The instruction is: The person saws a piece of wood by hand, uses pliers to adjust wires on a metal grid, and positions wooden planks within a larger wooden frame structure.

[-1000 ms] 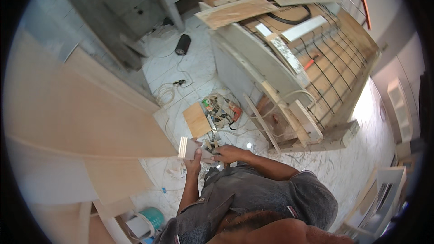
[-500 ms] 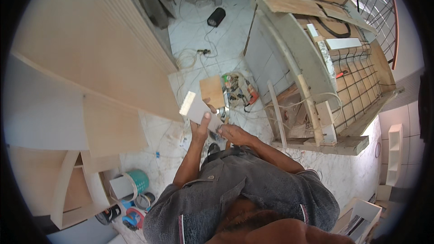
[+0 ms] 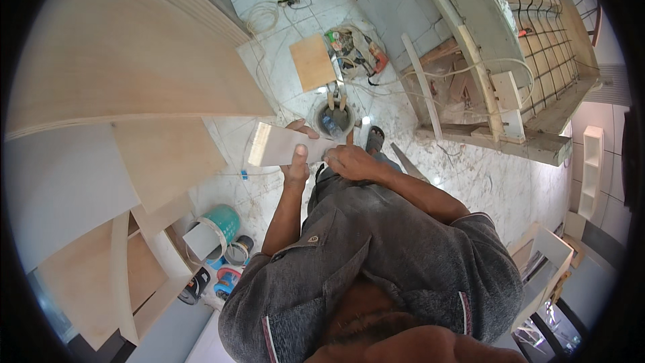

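A short white board (image 3: 274, 147) with a pale, raw-looking end is held in front of my body, its pale end to the left. My left hand (image 3: 295, 169) is closed around its middle, thumb on the white face and fingers over the far edge. At the board's right end my right hand (image 3: 354, 163) is closed, its fingers curled against the board; part of that end is hidden by them. Just beyond the hands stands a round bucket (image 3: 345, 113) with tools and a bottle-like blue thing in it.
A square wooden panel (image 3: 311, 62) lies on the tiled floor beside a sack of tools (image 3: 356, 54). Large wooden panels (image 3: 148, 60) take up the left. A teal bucket (image 3: 226, 220) stands lower left. On the right is a timber frame (image 3: 494, 117) with wire mesh; cables cross the floor.
My view has tipped down and the hands sit higher in it. The board has turned to lie more level, its pale end shifting left. Both hands keep their hold.
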### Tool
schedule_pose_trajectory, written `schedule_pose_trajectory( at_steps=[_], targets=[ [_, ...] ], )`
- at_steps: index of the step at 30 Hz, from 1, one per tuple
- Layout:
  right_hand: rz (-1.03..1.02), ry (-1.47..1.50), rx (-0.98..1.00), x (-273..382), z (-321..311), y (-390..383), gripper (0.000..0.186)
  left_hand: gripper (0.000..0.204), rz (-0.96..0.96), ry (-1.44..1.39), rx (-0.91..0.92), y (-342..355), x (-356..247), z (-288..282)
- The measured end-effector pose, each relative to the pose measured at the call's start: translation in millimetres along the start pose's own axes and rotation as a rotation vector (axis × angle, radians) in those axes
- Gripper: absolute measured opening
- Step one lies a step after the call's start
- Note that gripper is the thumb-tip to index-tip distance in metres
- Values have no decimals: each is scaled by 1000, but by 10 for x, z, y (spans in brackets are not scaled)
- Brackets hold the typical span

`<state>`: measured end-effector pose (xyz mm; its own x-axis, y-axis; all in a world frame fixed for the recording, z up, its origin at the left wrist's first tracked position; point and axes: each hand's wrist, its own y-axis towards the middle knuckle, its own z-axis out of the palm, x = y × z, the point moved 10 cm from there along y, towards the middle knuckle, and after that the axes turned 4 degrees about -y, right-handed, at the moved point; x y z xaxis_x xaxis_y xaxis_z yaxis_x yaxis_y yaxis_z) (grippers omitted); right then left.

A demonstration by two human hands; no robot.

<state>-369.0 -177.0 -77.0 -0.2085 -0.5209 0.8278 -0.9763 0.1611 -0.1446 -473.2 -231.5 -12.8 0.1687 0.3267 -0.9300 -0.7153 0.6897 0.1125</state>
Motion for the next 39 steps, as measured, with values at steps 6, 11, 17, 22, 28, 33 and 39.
schedule_pose_trajectory(
  at_steps=[6,11,17,22,28,33,39],
  targets=[
    [149,149,61,-26,-111,-43,32,65,47,61,4,-14,-59,-67],
    [235,119,-61,-297,-647,-293,27,66,103,203,-1,91,-20,-214],
    [264,23,-330,-785,-1612,-591,24,64,37,242,-144,214,130,-358],
    [451,-44,-378,-1372,-2585,-659,26,61,6,321,-219,435,272,-246],
    [420,-45,-295,-2554,-2729,-327,27,56,-46,402,-390,628,435,-137],
    [528,44,4,-4048,-1715,-184,29,59,-158,581,-511,456,554,-104],
    [562,-212,408,-5000,-783,-332,31,57,-301,732,-593,183,969,-324]
  ],
)
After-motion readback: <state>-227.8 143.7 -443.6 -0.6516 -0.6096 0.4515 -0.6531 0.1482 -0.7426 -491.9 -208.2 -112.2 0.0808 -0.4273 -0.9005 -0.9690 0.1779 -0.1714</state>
